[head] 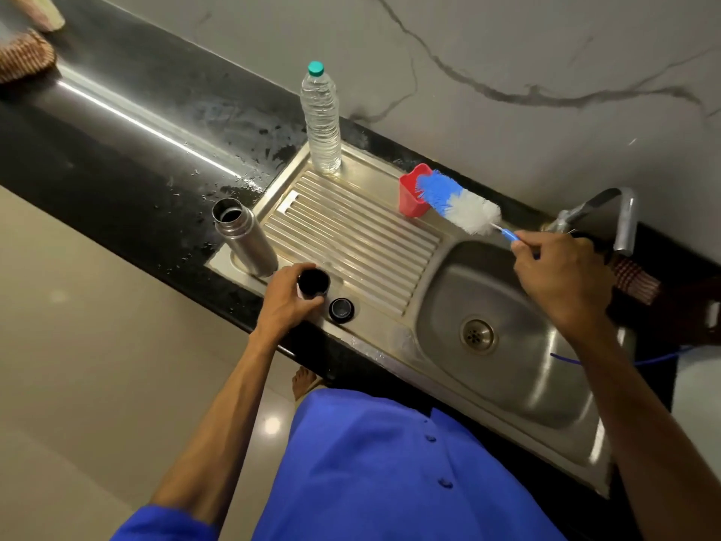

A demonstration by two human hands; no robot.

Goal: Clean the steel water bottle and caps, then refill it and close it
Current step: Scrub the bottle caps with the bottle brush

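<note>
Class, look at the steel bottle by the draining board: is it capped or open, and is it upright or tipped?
Open and upright. The steel bottle stands on its base with its dark mouth uncovered.

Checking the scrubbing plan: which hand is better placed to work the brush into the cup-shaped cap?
The right hand: it already grips the bottle brush by its handle, above the sink. The left hand is wrapped around the cup-shaped cap on the drainboard, so it can steady it.
</note>
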